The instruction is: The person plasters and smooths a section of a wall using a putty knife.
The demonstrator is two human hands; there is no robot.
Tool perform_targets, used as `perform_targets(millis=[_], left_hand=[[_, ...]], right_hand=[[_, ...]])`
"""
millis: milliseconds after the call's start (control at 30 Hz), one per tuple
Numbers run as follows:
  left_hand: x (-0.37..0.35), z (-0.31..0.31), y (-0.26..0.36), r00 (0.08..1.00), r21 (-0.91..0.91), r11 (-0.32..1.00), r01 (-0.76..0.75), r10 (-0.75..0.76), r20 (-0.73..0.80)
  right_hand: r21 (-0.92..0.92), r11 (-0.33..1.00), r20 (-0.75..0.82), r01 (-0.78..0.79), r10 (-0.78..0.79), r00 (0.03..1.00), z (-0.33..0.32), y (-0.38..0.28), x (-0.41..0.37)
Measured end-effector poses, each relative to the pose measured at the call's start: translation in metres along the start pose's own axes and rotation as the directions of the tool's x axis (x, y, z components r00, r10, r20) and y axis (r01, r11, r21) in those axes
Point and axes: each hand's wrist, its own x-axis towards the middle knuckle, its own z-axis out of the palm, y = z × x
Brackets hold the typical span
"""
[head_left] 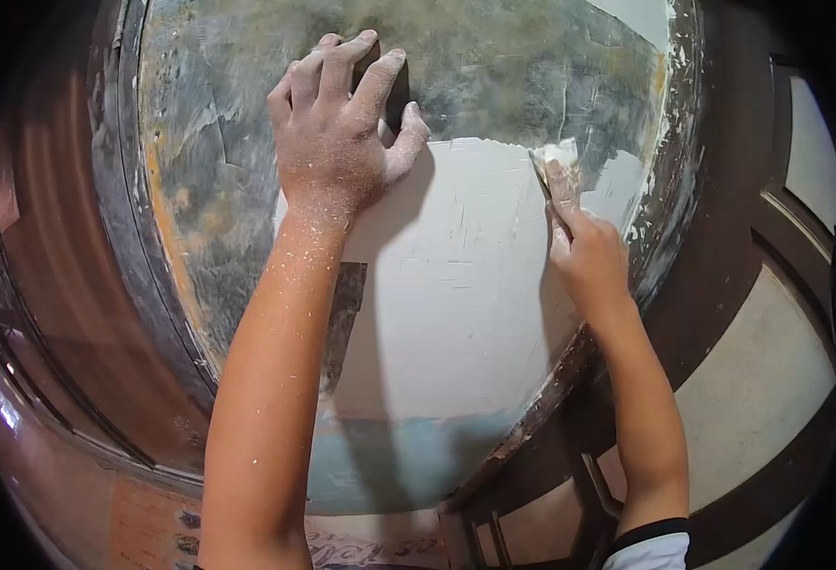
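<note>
The right hand (591,255) grips a scraper (557,163), which is at the top right edge of the white patch (456,285). The left hand (340,128) is open, fingers spread, over the grey wall (494,71).

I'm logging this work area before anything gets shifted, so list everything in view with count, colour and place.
mottled surface: one, grey-green, upper centre
smooth patch: one, white, centre
lower band: one, blue-green, below the patch
scraper: one, smeared white, at the patch's upper right
flaking border: one, dark with white flecks, right of the surface
pale panels: several, off-white in dark framing, right
reddish-brown panel: one, far left
lettering: partly visible, dark, bottom
left hand: one, white-dusted, over the surface
right hand: one, white-smeared, holding the scraper
</note>
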Motion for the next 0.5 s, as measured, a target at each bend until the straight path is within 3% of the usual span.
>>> perform_targets(millis=[67, 500], left_hand=[[0.000, 0.000, 0.000, 1.000, -0.004, 1.000, -0.007, 0.007, 0.010], [-0.001, -0.003, 0.000, 0.998, -0.016, 1.000, 0.024, -0.023, 0.053]], right_hand=[[-0.017, 0.997, 0.079, -0.078, 0.080, 0.994, -0.010, -0.013, 0.008], [-0.063, 0.997, 0.020, 0.047, -0.046, 0.999, 0.000, 0.030, -0.037]])
